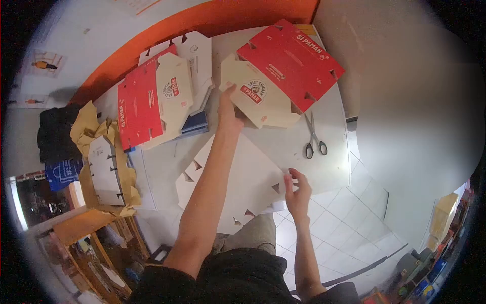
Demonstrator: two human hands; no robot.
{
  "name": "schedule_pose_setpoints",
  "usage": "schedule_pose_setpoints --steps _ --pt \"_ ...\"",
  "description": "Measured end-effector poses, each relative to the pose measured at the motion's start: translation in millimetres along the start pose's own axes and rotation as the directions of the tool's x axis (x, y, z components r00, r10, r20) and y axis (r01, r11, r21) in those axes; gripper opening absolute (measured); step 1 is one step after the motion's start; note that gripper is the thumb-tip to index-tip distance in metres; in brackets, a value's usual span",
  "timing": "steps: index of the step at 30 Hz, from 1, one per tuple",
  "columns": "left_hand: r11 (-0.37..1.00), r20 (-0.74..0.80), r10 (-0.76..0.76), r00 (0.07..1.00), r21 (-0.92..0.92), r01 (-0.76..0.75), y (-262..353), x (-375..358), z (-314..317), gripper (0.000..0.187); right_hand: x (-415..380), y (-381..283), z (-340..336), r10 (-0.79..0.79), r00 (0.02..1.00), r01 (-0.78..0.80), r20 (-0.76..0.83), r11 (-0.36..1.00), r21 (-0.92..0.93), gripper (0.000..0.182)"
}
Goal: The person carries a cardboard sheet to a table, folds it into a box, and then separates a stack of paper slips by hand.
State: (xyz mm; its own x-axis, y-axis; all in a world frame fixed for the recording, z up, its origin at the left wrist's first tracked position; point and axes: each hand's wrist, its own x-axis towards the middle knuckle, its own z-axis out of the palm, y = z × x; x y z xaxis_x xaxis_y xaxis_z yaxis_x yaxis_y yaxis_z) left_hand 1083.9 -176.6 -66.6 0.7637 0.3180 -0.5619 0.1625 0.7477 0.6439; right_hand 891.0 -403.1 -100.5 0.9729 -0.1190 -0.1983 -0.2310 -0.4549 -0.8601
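A flat white cardboard box blank (253, 172) with slots lies across the table's front edge, over my lap. My right hand (297, 192) pinches its right corner between thumb and fingers. My left arm crosses above this blank. Farther off, my left hand (230, 111) grips the near-left edge of a red-and-cream printed box blank (288, 66), marked "Spicy Chicken" and "Si Paman". Part of the left hand's grip is hidden from view. To the left lies a stack of similar printed blanks (142, 104), with white blanks (201, 55) behind it.
Black-handled scissors (315, 138) lie on the table (331, 167) at the right. Left of the table, torn brown paper (83, 124) surrounds a bundle of white blanks (104, 172). A wooden shelf (83, 225) stands at lower left, and a wall (339, 55) rises at the right.
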Motion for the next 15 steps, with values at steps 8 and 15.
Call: schedule_pose_setpoints --steps 8,15 --pt "0.818 -0.019 0.457 0.889 0.402 -0.412 21 -103 -83 0.052 -4 3 20 -0.161 0.95 0.259 0.267 0.885 -0.388 0.045" --pt "0.929 -0.639 0.07 0.766 0.321 0.183 -67 -260 -344 0.066 0 -16 14 0.104 0.961 0.038 0.258 0.87 -0.491 0.067"
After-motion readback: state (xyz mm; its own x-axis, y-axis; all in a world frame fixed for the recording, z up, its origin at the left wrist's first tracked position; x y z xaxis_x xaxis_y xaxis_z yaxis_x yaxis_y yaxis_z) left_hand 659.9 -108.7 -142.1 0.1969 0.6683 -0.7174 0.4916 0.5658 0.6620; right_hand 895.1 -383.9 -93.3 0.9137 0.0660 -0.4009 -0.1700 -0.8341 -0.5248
